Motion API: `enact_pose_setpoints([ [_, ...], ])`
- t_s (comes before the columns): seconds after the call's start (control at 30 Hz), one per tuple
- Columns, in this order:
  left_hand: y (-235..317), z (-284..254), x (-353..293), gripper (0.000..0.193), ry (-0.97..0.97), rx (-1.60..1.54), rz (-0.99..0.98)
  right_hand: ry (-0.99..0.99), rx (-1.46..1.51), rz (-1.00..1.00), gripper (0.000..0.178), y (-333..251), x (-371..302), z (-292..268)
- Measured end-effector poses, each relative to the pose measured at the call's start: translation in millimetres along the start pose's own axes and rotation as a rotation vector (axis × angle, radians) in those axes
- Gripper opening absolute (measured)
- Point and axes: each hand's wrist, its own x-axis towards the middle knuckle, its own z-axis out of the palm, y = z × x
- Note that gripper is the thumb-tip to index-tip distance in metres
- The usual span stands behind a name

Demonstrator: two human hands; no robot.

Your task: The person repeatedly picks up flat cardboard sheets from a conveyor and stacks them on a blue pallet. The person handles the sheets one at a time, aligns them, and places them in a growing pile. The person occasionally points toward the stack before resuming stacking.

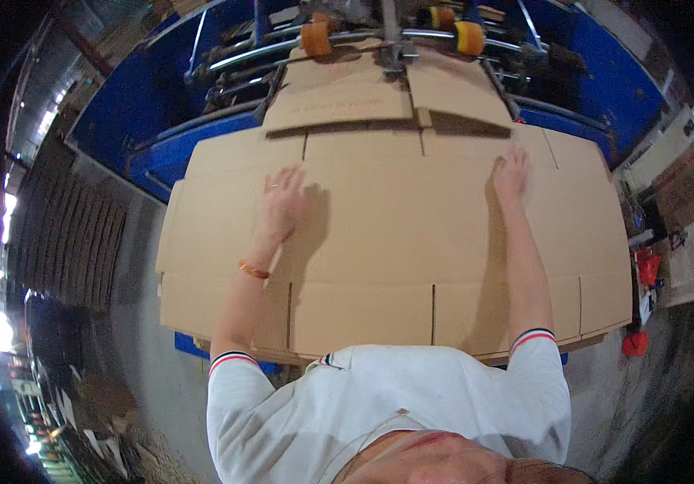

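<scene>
Head view, and nearest to where I stand watching is a person in a white short-sleeved shirt (411, 379), the cuffs (534, 337) edged with dark and red stripes. Both bare forearms stretch forward over a broad pile of flat brown cardboard (399, 218), which lies right before the person, its near flaps parted by narrow slits (289, 316). An orange bracelet (253, 269) circles the left wrist.

Over the left part of the top sheet, the left hand (284, 198) is open, fingers loosely spread, holding nothing. Over the right part, a little farther off, the right hand (513, 173) is open too, fingers pointing away and slightly blurred, with nothing in its grasp. Whether either palm touches the board, I cannot tell.

Just past the hands, more cardboard pieces (343, 101) overlap the pile's far edge. Beyond them, orange-yellow rollers (315, 37) sit on a metal bar (427, 34), within a blue machine frame (161, 133).
</scene>
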Motion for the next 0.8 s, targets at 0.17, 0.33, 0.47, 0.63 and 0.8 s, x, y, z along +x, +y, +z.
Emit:
enact_pose_setpoints([
  [0.17,-162,-52,-138,0.04,-0.041,0.313,-0.792,-0.325,0.126,-0.1,0.034,-7,-31,-72],
  [0.33,-233,-93,-223,0.038,-0.108,0.211,-1.144,-0.319,0.119,-0.145,0.033,5,-49,-78],
  [0.47,-211,-120,-189,0.035,-0.164,0.275,-1.25,-0.331,0.068,-0.121,0.032,9,-48,-76],
  [0.63,-226,-149,-188,0.034,-0.11,0.347,-1.161,-0.316,0.129,-0.089,0.032,18,-51,-77],
  [0.8,-264,-240,-191,0.024,-0.173,-0.659,-1.051,-0.358,0.166,-0.101,0.037,44,-82,-108],
])
